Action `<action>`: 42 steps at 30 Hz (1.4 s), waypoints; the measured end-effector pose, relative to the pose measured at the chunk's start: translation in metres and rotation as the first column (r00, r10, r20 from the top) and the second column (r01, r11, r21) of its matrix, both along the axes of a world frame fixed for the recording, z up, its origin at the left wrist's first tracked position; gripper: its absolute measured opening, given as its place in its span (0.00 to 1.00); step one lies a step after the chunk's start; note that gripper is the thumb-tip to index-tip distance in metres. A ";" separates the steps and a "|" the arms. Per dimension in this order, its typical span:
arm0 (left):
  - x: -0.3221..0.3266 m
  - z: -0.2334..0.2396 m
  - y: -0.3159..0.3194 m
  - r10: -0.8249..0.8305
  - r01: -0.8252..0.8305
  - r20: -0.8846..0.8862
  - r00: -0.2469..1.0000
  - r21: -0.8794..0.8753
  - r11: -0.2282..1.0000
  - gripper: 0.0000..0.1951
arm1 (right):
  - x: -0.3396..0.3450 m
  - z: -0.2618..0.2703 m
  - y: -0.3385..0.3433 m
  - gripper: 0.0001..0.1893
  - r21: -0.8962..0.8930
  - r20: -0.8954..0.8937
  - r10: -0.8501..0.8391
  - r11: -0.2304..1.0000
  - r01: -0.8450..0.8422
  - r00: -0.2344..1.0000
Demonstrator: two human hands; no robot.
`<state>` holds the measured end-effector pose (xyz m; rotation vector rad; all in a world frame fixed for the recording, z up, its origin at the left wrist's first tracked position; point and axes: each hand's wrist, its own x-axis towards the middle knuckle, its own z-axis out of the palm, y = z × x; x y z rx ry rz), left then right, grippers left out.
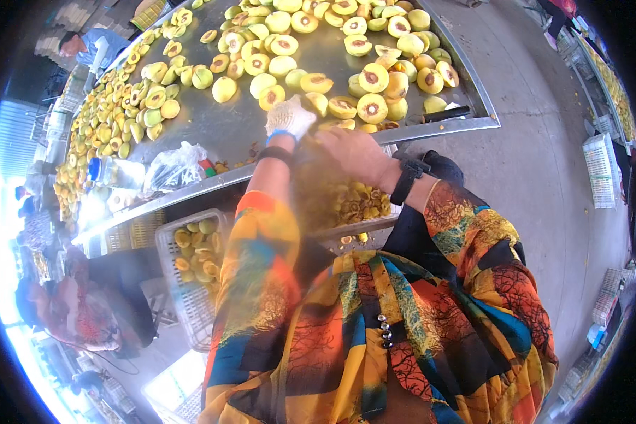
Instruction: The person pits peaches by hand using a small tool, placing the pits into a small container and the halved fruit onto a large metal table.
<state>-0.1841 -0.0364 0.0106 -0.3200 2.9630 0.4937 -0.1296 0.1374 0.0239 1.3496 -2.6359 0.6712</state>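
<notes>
My left hand (291, 117), in a whitish knit glove with a blue cuff, is over the near edge of a metal table. Yellow peach halves (272, 97) lie just beyond its fingers. To its right my bare right hand (352, 153) has its fingers curled near the table's rim, close to the left fingertips. What either hand holds is hidden by the fingers and the blur. Many cut peaches, some with brown stones (372, 109) or stone hollows showing, lie in front of both hands. A black-handled tool (447, 114) rests at the table's right corner.
The metal table's raised rim (434, 129) runs before me. Below my hands, a crate holds peach scraps (360, 204). Left of me stands a white plastic crate (168, 265) of peach halves. A jar (116, 172) and plastic bag (175, 168) are on the table. People work at left.
</notes>
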 end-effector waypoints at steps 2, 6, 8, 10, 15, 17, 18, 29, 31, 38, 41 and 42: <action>0.000 -0.009 -0.007 0.018 -0.018 -0.014 1.000 -0.001 1.000 0.26 | 0.008 -0.002 -0.017 0.14 -0.110 0.046 -0.049 0.992 0.054 0.998; -0.001 -0.019 -0.005 0.052 -0.051 -0.061 0.997 0.016 0.999 0.22 | 0.014 -0.012 -0.040 0.13 -0.294 0.108 -0.095 0.948 0.123 0.990; 0.004 -0.015 -0.006 0.071 -0.071 -0.058 0.996 -0.004 0.997 0.21 | 0.020 -0.013 -0.049 0.13 -0.312 0.103 -0.106 0.941 0.133 0.989; 0.002 -0.011 0.002 0.063 -0.063 -0.055 0.997 -0.008 0.998 0.21 | 0.019 -0.020 -0.050 0.13 -0.319 0.095 -0.144 0.933 0.167 0.985; 0.004 -0.004 0.007 0.105 -0.105 -0.072 0.992 0.000 0.994 0.20 | 0.014 -0.051 -0.057 0.16 -0.279 0.243 -0.181 0.928 0.247 0.953; 0.008 -0.002 0.003 0.146 -0.145 -0.107 0.983 0.022 0.989 0.20 | 0.011 -0.049 -0.055 0.19 -0.379 0.478 -0.111 0.869 0.318 0.872; 0.012 -0.004 -0.003 0.170 -0.167 -0.124 0.978 0.036 0.985 0.20 | 0.009 -0.047 -0.053 0.22 -0.427 0.664 -0.006 0.818 0.386 0.748; 0.089 0.023 -0.030 0.337 0.092 0.067 0.939 0.896 -0.435 0.23 | 0.037 0.009 0.007 0.09 -0.512 0.859 0.417 0.706 0.490 0.298; 0.105 0.048 -0.004 0.438 0.072 0.254 0.862 0.795 -0.602 0.22 | 0.042 0.005 0.003 0.08 -0.478 0.742 0.168 0.811 0.336 0.649; 0.135 0.051 0.029 0.417 0.044 0.301 0.858 0.764 -0.643 0.16 | 0.064 -0.007 -0.002 0.12 -0.415 0.567 -0.217 0.758 0.503 0.795; 0.145 0.037 0.030 0.507 0.255 -0.251 0.825 0.965 0.064 0.14 | 0.072 -0.008 0.002 0.14 -0.450 0.478 -0.244 0.757 0.473 0.844; 0.147 0.035 0.032 0.371 0.329 -0.475 0.798 0.859 0.392 0.14 | 0.074 -0.006 0.003 0.17 -0.394 0.508 -0.249 0.785 0.479 0.825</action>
